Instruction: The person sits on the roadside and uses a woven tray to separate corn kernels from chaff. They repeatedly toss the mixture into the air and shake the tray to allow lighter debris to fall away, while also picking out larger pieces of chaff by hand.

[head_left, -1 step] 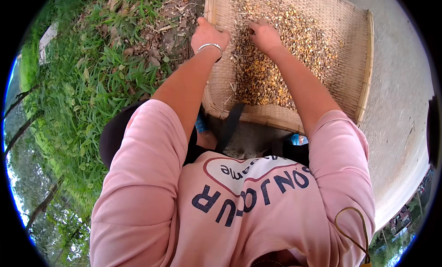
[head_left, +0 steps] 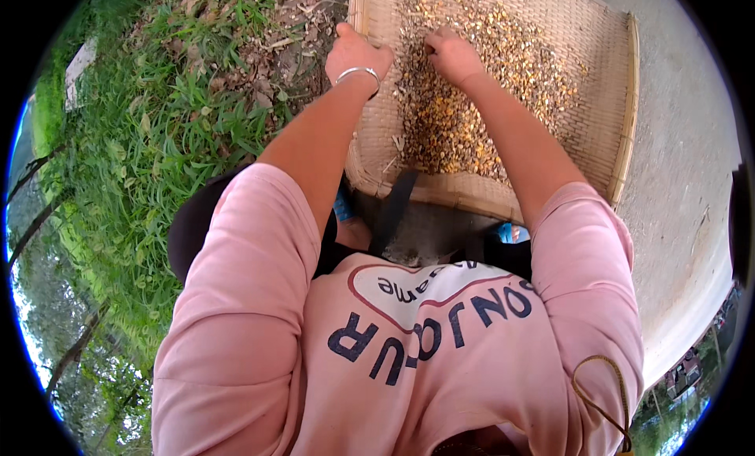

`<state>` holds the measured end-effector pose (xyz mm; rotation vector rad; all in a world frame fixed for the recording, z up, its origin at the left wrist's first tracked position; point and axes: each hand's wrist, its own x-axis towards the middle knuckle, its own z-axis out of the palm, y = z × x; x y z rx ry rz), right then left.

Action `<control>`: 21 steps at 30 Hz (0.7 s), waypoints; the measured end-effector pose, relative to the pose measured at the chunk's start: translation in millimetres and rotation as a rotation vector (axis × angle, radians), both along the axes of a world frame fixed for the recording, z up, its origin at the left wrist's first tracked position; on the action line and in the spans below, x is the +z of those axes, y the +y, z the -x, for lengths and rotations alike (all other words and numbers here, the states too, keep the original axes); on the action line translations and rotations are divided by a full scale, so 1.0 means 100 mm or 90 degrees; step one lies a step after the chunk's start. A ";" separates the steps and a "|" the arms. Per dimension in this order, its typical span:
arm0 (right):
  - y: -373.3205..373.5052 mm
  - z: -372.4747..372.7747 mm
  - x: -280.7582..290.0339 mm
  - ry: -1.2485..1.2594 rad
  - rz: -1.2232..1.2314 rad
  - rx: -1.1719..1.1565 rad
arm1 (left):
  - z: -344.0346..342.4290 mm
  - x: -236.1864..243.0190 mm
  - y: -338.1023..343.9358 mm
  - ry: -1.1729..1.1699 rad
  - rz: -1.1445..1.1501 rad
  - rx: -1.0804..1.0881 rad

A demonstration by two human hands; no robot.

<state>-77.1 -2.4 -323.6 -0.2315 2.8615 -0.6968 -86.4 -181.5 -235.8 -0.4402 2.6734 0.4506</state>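
A wide woven bamboo tray (head_left: pixel 602 86) with a raised rim lies in front of me. Mixed yellow, brown and pale grains or kernels (head_left: pixel 464 133) cover much of its middle. My left hand (head_left: pixel 358 53), with a bracelet at the wrist, is closed over the tray's left rim. Inside the tray, my right hand (head_left: pixel 454 56) bends down at the left side of the grain layer, its fingers drawn together. Whatever is between those fingertips is too small to make out.
Grass (head_left: pixel 181 118) and dry leaf litter (head_left: pixel 271 70) lie left of the tray. Grey pavement (head_left: pixel 676 141) runs along its right. My feet in blue footwear (head_left: pixel 507 234) are just below the near rim, where a dark strap (head_left: pixel 393 212) hangs.
The tray and both hands sit very slightly higher in the picture. Both hands keep nearly the same pose and place on the tray.
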 end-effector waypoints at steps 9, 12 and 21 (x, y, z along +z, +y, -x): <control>0.70 0.12 0.12 -0.411 0.450 -0.198 | 0.01 -0.02 0.11 0.075 0.010 0.012; 0.92 -0.15 0.05 -0.489 0.546 -0.134 | -0.05 0.01 0.17 0.093 -0.003 -0.018; 1.28 -1.22 0.58 -0.621 0.096 0.163 | -0.02 -0.05 0.11 0.106 0.022 -0.024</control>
